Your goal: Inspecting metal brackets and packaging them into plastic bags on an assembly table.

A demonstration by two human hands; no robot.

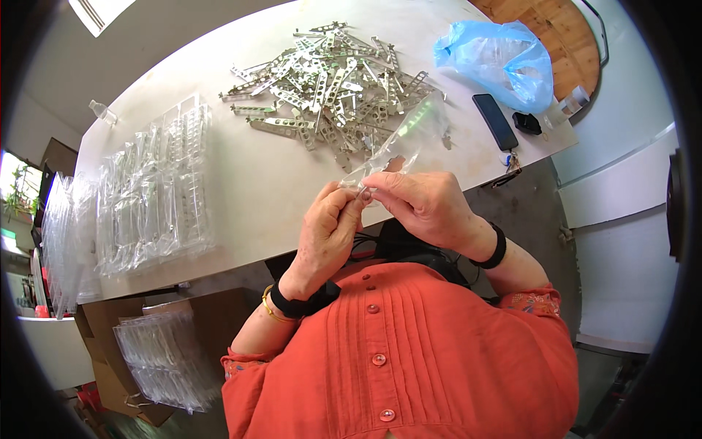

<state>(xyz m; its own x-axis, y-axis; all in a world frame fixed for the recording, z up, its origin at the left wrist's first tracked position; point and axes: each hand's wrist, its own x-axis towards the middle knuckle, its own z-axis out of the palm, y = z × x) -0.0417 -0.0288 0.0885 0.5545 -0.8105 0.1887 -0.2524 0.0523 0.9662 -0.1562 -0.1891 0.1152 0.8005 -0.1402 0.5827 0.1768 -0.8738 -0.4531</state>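
The clear plastic sleeve holding a metal bracket runs up and to the right from both hands over the table edge; the left hand and right hand pinch its near open end between pressed fingertips; both hands are equally near.
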